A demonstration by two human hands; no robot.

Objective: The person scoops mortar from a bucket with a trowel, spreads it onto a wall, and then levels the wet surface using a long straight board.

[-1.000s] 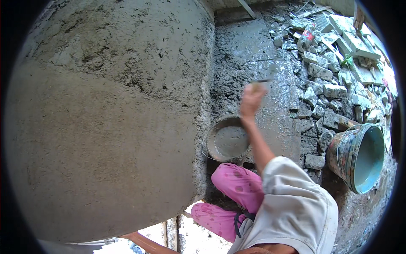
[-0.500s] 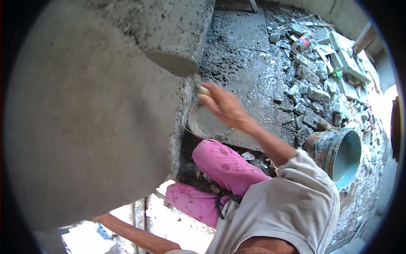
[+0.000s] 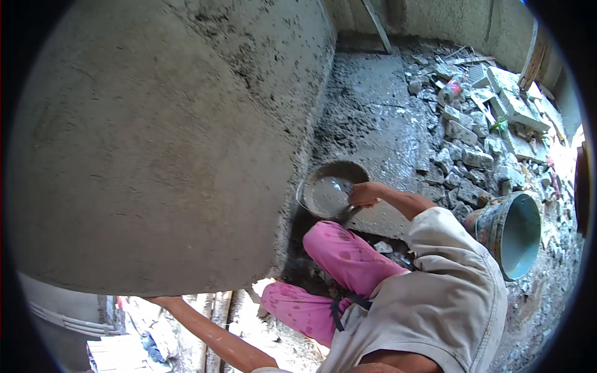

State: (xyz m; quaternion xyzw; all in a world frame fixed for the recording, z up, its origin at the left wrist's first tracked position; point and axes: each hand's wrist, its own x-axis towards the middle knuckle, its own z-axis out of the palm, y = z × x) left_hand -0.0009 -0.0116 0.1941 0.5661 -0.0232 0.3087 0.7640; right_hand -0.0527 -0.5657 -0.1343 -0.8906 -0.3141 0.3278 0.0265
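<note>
My right hand (image 3: 367, 194) is closed at the near rim of a round metal pan (image 3: 323, 169) that holds wet grey mortar (image 3: 328, 194). It grips a trowel (image 3: 346, 213) whose blade dips at the pan's edge and is mostly hidden. The pan sits on the ground against the foot of a large curved cement-plastered tank (image 3: 155, 155). My left arm reaches out at the lower left, and my left hand (image 3: 163, 302) rests against the tank's lower edge, fingers hidden. My pink-trousered knee (image 3: 348, 255) is just below the pan.
A mortar-smeared bucket with a pale blue inside (image 3: 513, 233) lies tilted at my right. Broken blocks and rubble (image 3: 472, 143) cover the ground at the upper right. A wet patch of mortar (image 3: 373, 118) spreads beyond the pan. A wall (image 3: 435, 18) runs along the back.
My right hand has come down from the tank wall, where it held the loaded trowel up, to the rim of the mortar pan. The view has shifted slightly.
</note>
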